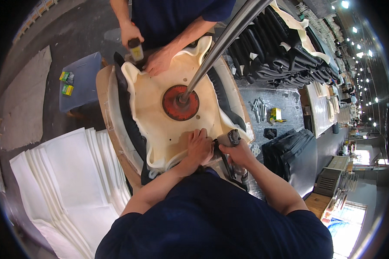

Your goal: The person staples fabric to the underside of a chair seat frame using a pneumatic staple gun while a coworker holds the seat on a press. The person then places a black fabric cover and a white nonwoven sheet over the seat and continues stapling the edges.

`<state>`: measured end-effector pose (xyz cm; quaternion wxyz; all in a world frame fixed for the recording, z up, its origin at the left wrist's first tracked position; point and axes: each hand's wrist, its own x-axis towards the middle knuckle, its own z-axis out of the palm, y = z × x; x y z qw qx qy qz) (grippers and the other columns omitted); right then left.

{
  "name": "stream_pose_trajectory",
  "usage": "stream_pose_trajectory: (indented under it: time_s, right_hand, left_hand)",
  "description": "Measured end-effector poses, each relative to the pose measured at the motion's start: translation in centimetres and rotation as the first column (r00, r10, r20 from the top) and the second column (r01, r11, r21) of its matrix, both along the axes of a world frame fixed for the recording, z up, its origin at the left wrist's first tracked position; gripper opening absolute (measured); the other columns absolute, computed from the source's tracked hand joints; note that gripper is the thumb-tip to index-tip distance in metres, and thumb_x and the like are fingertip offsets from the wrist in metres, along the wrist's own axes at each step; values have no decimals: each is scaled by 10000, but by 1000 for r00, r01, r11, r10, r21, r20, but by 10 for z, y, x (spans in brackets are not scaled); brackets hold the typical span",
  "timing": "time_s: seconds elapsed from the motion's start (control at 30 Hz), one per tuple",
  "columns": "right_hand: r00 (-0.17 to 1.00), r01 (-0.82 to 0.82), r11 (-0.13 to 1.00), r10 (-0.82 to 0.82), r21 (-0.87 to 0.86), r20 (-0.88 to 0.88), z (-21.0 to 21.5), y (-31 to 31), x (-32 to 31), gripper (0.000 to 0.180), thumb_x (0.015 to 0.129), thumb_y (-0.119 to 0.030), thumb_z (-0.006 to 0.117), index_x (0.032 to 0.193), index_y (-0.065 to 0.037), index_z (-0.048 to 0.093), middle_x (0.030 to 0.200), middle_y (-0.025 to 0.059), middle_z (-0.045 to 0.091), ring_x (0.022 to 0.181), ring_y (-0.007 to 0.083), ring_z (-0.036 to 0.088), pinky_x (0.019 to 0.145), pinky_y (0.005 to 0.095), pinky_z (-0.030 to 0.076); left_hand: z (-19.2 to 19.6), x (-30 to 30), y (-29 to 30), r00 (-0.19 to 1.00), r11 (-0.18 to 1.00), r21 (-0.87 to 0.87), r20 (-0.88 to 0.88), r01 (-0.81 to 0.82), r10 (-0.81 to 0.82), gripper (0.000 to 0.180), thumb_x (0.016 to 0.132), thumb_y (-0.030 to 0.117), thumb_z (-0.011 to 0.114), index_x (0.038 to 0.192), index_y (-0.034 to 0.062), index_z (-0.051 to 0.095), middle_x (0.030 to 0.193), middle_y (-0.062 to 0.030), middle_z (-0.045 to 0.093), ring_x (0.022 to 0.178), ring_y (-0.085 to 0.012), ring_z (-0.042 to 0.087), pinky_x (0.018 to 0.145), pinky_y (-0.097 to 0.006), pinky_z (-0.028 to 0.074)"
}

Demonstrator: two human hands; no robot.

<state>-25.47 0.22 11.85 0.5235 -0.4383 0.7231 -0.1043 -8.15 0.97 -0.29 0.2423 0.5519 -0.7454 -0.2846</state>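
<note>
Left hand (199,146), just below the centre of the frame: fingers bent and pressed flat on the near edge of the cream foam sheet (160,116), pinning it down; it grips nothing else. Right hand (237,153), just beside it to the right: clenched round the body of a grey pneumatic stapler (230,139), whose nose meets the foam edge next to the left fingertips.

The foam sheet lies across the middle of the frame over a seat form with black covering (132,129) showing along its left and right sides, the foam's edge rippled all round. A red round press pad (180,102) sits on the foam's centre, with a polished steel arm (222,43) rising from it toward the top of the frame.

At the top centre, a co-worker in dark blue: one hand (130,33) grasps a second stapler (136,51), the other hand (159,62) is laid on the foam's far edge.

Lower left: a stack of white sheets (69,181). Upper right: a row of black covers (281,52). Right of centre: metal fittings (258,108) lie loose on the bench beside a small yellow box (275,114).
</note>
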Motion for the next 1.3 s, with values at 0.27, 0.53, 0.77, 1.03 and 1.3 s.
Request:
stream_pose_trajectory:
  time_s: [0.27,0.53,0.77,1.03,1.3]
  right_hand:
    - [997,75,997,-75,25,-14,-12,3,-7,338,971,-274,884,918,29,745,748,65,717,506,157,638,459,349,494]
    - [992,101,995,-103,21,78,-3,1,3,301,984,-259,873,1015,18,762,798,55,728,518,154,633,463,333,478]
    - [998,53,998,-54,35,22,2,3,1,275,988,-243,863,1047,6,761,819,55,736,527,150,642,469,328,486]
    - [999,19,998,-17,58,-36,-4,2,-4,284,1008,-260,826,1094,2,759,853,50,746,538,142,649,466,324,489]
    - [996,-21,998,27,67,-84,0,-6,8,327,987,-319,840,1049,-4,775,800,60,751,539,141,664,462,334,484]
  left_hand:
    - [1,12,5,998,993,-115,-60,17,-24,210,908,259,810,970,60,827,1593,-172,507,1654,-464,254,1328,-696,157]
    - [7,8,-3,997,1000,2,-65,-27,27,210,950,238,763,965,51,858,1608,-135,513,1659,-428,271,1360,-637,154]
    - [5,7,-3,995,999,4,-96,-35,35,208,941,240,755,936,52,843,1616,-126,514,1666,-420,262,1363,-634,135]
    - [-5,3,-2,988,995,-71,-139,-72,62,193,910,244,757,925,64,824,1583,-131,528,1658,-420,262,1365,-613,137]
    - [1,12,-1,984,991,-109,-167,-76,57,179,859,222,784,940,74,842,1555,-126,543,1641,-410,294,1361,-611,154]
